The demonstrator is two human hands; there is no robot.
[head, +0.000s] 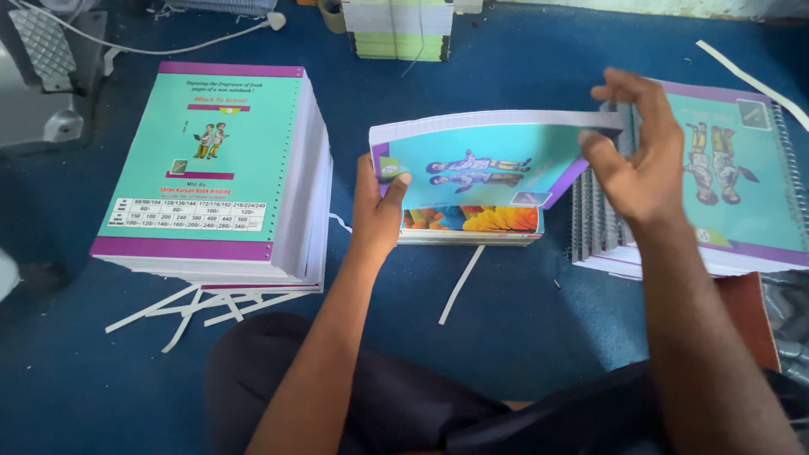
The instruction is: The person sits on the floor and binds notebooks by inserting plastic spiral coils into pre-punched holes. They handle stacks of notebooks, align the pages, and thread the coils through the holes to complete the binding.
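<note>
On the blue floor (522, 320), a tall stack of teal covers (211, 168) sits to your left. Your left hand (377, 211) grips a teal notebook (480, 164) above the small pile (472, 223); your right hand (640, 160) pinches its far corner, beside spiral-bound books (725, 185).

Spiral-bound stack (716, 168) past right edge

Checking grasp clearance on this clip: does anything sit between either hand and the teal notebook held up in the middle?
Nothing visible does. The left hand grips the teal notebook at its left edge, thumb over the cover, and the right hand touches its right edge. The notebook is lifted above the small stack beneath it.
</note>
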